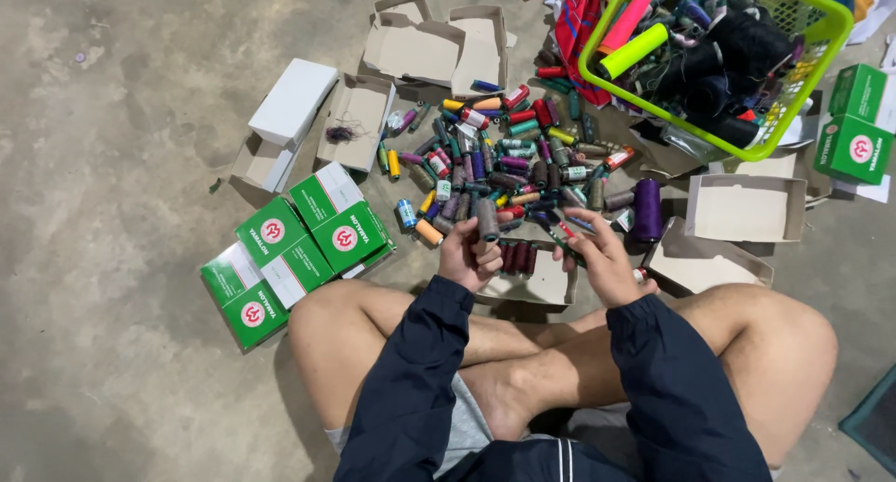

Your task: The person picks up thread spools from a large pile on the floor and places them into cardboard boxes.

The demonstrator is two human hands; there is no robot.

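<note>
Seated person, cross-legged on a concrete floor, dark blue sleeves. Left hand: fingers curled around a grey-brown thread spool, held upright just above a small open cardboard box that lies between the hands and contains a row of dark red spools. Right hand: fingers spread and reaching down into the near edge of the loose pile of mixed-colour thread spools; whether it grips anything cannot be told. A large purple spool stands just beyond the right hand. Stack of closed green-and-white boxes to the left of the knees. Empty open cardboard boxes scattered around the pile. Lime-green plastic basket, upper right, filled with larger cones and dark thread.
</note>
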